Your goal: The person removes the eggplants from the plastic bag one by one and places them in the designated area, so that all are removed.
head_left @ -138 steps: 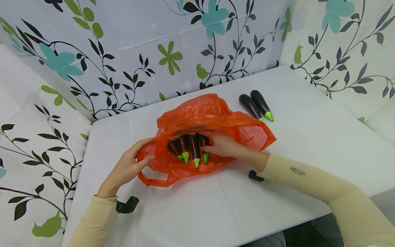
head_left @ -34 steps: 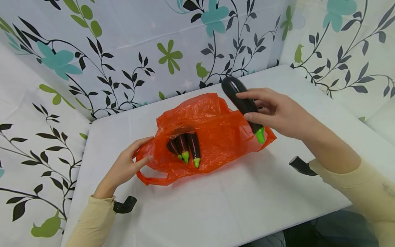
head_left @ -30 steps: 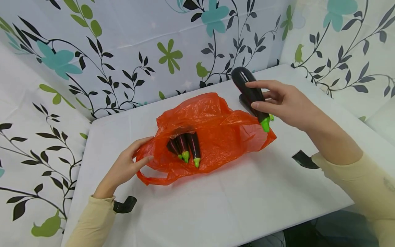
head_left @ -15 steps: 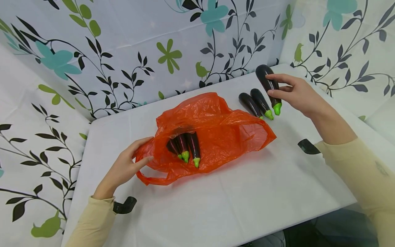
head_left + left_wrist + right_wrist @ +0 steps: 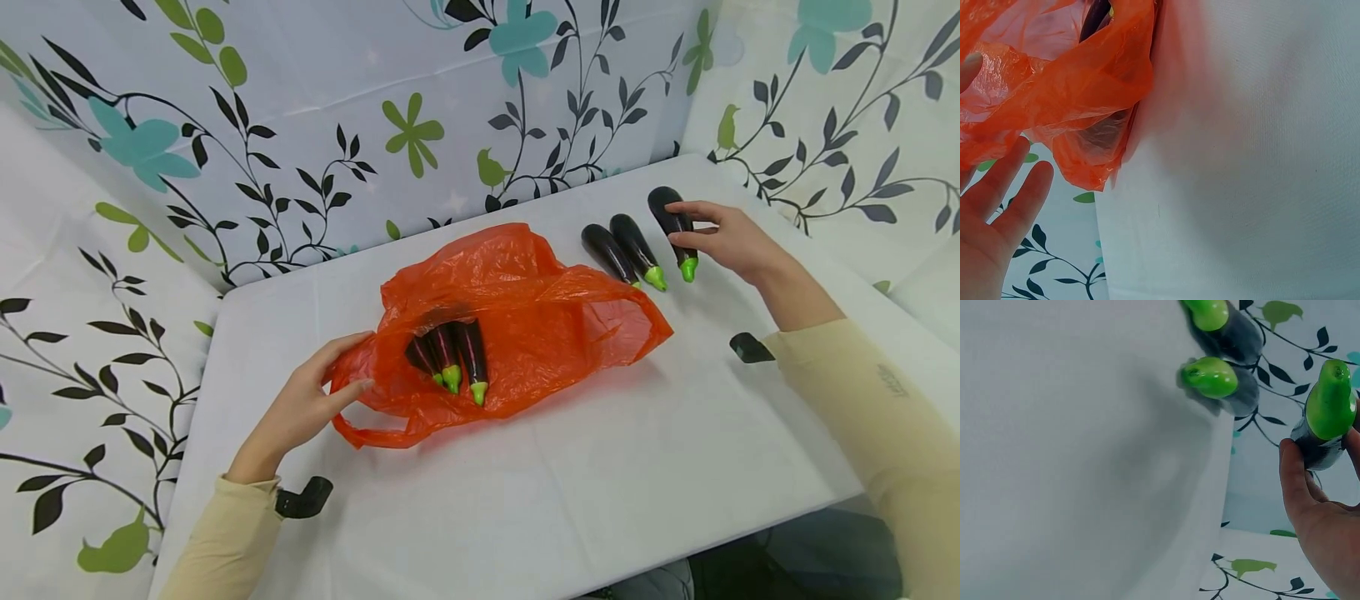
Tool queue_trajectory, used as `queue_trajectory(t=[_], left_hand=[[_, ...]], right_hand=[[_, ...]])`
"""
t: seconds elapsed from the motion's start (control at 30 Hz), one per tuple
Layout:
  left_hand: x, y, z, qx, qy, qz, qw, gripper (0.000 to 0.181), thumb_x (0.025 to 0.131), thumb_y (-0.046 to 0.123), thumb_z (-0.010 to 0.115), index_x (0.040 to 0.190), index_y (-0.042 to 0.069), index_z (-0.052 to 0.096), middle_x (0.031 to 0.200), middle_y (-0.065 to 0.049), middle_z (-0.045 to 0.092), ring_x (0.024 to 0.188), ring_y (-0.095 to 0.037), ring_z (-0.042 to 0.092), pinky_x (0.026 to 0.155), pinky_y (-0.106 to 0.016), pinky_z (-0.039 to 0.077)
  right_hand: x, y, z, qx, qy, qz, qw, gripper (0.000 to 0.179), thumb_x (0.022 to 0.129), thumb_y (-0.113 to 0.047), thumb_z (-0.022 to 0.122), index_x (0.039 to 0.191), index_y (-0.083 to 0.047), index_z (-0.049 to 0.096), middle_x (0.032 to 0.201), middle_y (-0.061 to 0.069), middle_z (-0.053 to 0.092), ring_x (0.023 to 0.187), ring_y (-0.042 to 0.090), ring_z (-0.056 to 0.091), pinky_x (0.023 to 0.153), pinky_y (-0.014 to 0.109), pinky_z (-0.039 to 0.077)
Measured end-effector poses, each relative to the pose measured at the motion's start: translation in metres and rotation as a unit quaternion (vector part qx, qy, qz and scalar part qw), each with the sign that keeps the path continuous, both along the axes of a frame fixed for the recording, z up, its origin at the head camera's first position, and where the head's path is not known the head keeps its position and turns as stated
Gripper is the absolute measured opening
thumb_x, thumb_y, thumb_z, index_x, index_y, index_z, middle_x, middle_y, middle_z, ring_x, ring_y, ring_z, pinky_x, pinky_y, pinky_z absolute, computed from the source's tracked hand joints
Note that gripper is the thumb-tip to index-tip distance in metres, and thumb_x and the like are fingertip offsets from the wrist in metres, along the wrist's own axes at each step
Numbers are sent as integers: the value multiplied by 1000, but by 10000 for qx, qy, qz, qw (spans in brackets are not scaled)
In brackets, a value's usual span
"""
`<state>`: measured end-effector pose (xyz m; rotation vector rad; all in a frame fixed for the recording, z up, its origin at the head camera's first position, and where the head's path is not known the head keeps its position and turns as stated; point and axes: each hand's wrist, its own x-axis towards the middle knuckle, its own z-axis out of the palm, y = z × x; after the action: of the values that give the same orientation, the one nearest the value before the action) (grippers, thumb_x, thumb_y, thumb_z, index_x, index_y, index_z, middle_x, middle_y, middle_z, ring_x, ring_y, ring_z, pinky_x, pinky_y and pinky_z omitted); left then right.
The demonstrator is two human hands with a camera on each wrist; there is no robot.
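Note:
My right hand (image 5: 723,237) pinches a dark purple eggplant (image 5: 670,218) with a green stem end, thumb on one side and fingers on the other. In the right wrist view the green end of this eggplant (image 5: 1330,403) faces the camera. Just left of it, two eggplants (image 5: 633,246) lie side by side. My left hand (image 5: 300,412) is at the left side of an orange plastic bag (image 5: 517,342), thumb and fingers spread apart around its edge. The left wrist view shows straight fingers (image 5: 1025,200) against the film. Several eggplants (image 5: 471,354) show in the bag's mouth.
A white-covered table (image 5: 480,508) bears everything. Behind it hangs a patterned curtain (image 5: 300,108) close along the back edge. The bag's right end lies near the stem ends of the two laid eggplants. A bag handle loop (image 5: 382,437) lies toward the front.
My right hand took one eggplant out of the bag, carried it right past the two lying ones, and lowered it beside them. The left hand has stayed at the bag.

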<state>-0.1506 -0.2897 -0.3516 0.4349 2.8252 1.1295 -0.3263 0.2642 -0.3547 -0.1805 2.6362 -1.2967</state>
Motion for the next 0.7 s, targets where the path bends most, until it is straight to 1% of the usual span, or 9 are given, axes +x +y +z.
queue_trajectory(t=[0.1,0.23,0.4,0.5,0.7], left_hand=[[-1,0,-1,19,-28,-6,10000,58,86,32,63,138,36,36,135,3,44,117,-19,46,82,-25,51],[-2,0,-2,67,-83,0,9999,58,86,31,63,137,36,36,136,3,44,117,-19,46,81,-20,50],[-2,2,-2,191,-143,-4,9997,59,86,28,64,138,33,37,138,3,43,116,-19,49,81,-16,49],[1,6,4,202,-158,-4,9997,59,86,23,64,139,27,37,138,0,43,116,-21,49,81,-15,48],[10,20,24,147,-202,1,9997,57,87,16,62,139,14,38,136,-7,44,114,-25,50,81,-14,48]], right_hand=[[-5,4,-10,74,-96,26,9999,62,88,-46,55,143,-27,33,153,12,15,133,42,24,102,63,26],[-10,8,-18,189,-125,81,9997,61,89,-44,54,143,-25,32,152,15,16,135,41,18,102,63,25],[-17,11,-27,159,-118,3,9998,61,89,-40,57,142,-20,35,149,20,20,132,41,22,104,60,24],[-21,13,-32,160,-146,5,9998,60,88,-39,58,141,-19,36,148,21,22,131,41,22,105,59,25],[-29,15,-41,401,-338,105,9986,61,88,-41,57,142,-25,34,152,17,14,135,42,12,104,63,23]])
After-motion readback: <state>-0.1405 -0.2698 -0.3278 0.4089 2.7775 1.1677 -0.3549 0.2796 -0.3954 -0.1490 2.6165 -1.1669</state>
